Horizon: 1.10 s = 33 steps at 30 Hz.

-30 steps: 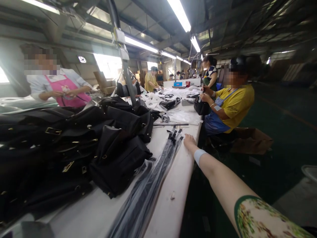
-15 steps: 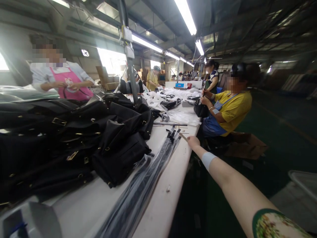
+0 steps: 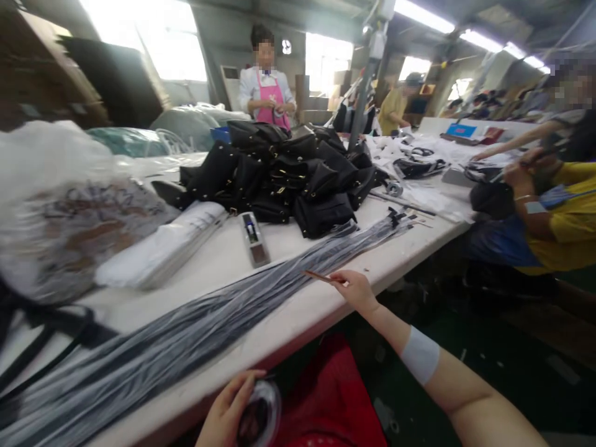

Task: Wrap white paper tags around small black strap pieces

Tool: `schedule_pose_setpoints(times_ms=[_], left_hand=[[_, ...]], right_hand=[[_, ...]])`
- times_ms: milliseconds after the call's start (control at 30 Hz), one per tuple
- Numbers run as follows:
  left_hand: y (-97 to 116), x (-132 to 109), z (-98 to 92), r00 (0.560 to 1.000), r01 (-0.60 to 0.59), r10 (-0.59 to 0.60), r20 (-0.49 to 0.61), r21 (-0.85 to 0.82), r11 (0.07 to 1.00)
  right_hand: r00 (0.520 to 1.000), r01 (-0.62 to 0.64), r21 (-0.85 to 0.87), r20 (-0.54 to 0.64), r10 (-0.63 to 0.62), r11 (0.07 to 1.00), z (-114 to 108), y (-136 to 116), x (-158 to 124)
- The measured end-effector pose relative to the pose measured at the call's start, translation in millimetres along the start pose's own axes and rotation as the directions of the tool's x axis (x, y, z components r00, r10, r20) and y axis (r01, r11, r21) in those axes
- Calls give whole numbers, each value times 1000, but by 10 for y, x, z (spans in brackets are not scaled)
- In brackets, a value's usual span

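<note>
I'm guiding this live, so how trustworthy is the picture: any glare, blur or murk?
Head view: the left window is blown out white; the lettering on the plastic bag is too smeared to read; the floor sinks into shadow; the right hand and its thin strip are soft but distinguishable.

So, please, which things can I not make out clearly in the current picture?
Head view: the left hand, its lower part cut off by the bottom edge.
Head view: the round object in it, blurred, partly covered by that hand.
Head view: the thin stick, its near end hidden by the right hand.
Head view: the black bags, overlapping, cannot be counted.
Head view: dark marks on the plastic bag, too blurred to read.
</note>
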<state>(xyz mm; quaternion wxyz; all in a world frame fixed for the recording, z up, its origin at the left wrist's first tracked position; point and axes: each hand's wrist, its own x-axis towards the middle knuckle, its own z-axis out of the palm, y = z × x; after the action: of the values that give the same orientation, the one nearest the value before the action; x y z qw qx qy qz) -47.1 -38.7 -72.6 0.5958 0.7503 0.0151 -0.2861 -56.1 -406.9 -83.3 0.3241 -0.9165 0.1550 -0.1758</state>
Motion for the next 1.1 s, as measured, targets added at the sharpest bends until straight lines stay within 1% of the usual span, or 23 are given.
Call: schedule_pose_setpoints(times_ms=[67,133,200,267,400,467,533,600,667,733,767,800,833,900,967,1000,1033,1100], left_hand=[[-78,-129,-37,998,60,-60,9,-167,984],[-136,-246,-77,996,86,-90,-1,-295,952],[-190,-326,-125,995,93,-102,-5,-358,929],[-249,-350,-171,995,94,-97,9,-361,928],[-375,-309,-188,997,70,-71,6,-296,953],[-412,-324,-155,999,40,-38,12,-229,973],[-412,-386,-118,999,7,-1,44,-142,990],[-387,-466,-91,997,-16,22,68,-81,997],[-363,-525,-79,996,-16,21,83,-66,998],[-360,-546,-72,995,6,4,99,-99,995],[-366,-545,-69,993,22,-8,114,-123,992],[-374,-540,-65,992,39,-20,128,-149,988],[-383,-533,-60,989,55,-30,142,-176,983],[-397,-522,-52,985,87,-50,163,-227,970],[-403,-517,-51,983,98,-52,176,-263,960],[-405,-517,-54,982,96,-46,182,-275,957],[-406,-517,-60,981,95,-42,187,-280,955],[-407,-517,-79,983,95,-46,180,-270,958]], right_hand=[[991,113,3,73,-113,994,362,-268,-160],[974,187,5,126,-186,982,637,-460,-281],[966,215,5,147,-214,976,796,-579,-354],[968,211,8,141,-210,978,837,-646,-390],[987,138,49,70,-141,989,701,-770,-486],[995,82,102,43,-87,991,620,-887,-615],[997,30,165,67,-42,986,564,-1043,-807],[989,-36,259,145,-2,965,517,-1220,-1034],[965,-139,400,260,33,906,453,-1395,-1251],[924,-260,527,379,50,809,365,-1545,-1427],[901,-308,560,432,46,770,317,-1607,-1496],[880,-337,569,474,35,751,270,-1659,-1554],[860,-347,563,510,16,750,229,-1701,-1603],[821,-327,533,570,-45,781,170,-1757,-1677],[777,-305,513,621,-102,803,147,-1783,-1726],[764,-290,506,633,-121,812,147,-1788,-1741],[763,-271,497,633,-131,824,151,-1790,-1751],[794,-196,472,591,-144,860,161,-1787,-1755]])
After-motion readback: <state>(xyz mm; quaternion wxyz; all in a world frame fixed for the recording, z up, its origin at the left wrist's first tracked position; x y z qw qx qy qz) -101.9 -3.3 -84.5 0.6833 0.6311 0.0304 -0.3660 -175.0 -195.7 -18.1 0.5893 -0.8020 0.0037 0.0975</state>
